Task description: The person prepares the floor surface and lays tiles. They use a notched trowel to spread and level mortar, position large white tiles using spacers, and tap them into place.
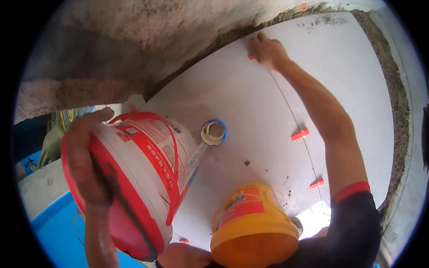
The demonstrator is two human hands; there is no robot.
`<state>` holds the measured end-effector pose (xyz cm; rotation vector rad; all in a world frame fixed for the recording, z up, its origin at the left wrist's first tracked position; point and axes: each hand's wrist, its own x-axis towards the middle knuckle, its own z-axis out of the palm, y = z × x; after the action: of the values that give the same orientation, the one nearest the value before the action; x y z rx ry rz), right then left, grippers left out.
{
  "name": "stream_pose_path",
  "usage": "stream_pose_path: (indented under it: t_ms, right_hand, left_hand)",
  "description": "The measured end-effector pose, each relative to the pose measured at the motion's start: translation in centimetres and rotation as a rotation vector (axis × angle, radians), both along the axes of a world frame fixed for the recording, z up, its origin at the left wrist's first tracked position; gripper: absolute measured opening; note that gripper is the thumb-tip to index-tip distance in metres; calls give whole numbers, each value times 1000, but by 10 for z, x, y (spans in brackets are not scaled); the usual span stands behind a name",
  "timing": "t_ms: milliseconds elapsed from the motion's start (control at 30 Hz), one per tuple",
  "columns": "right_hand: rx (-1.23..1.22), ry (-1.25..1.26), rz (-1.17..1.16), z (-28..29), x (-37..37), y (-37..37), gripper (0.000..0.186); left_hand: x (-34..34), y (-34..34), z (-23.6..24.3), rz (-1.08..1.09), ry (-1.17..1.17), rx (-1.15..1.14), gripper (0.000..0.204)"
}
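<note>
My left hand (89,165) is curled over the rim of a large red and white bucket (147,165), which leans with its wide red end toward me. A dark grey smear crosses that end, and a red handle loops round its side. Far ahead, my right hand (271,51) is closed at the seam between two light grey tiles. A red tile-levelling wedge (251,57) sticks out beside its fingers; the fingertips are partly hidden. Along the same seam sit two more red wedges, a nearer one (317,183) and a middle one (300,134).
A yellow bucket (254,219) stands close in front of me. Between the buckets and the far tiles, a pale pipe end (213,132) ringed in blue rises from the surface. A rough wall (147,44) borders the far left, and a mortar-filled gap (393,98) runs along the right edge.
</note>
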<state>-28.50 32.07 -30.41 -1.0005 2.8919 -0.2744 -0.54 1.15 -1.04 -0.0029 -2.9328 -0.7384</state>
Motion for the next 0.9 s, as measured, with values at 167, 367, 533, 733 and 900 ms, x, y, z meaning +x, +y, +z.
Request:
stream_pose_path:
  t_ms: [167, 367, 533, 733, 900]
  right_hand:
    - [-69, -176, -391, 21, 12, 3, 64]
    - [137, -255, -312, 39, 14, -1, 75]
    - [248, -182, -295, 33, 1, -7, 65]
    - [267, -133, -216, 22, -6, 17, 57]
    - [126, -205, -228, 21, 11, -17, 61]
  left_hand:
    - [-1, -3, 3, 17, 31, 33, 61]
    - [-2, -5, 9, 10, 3, -37, 66]
    - [-1, -1, 10, 26, -25, -63, 67]
    - [-8, 9, 5, 10, -31, -36, 67]
    - [4, 12, 8, 67, 33, 43, 61]
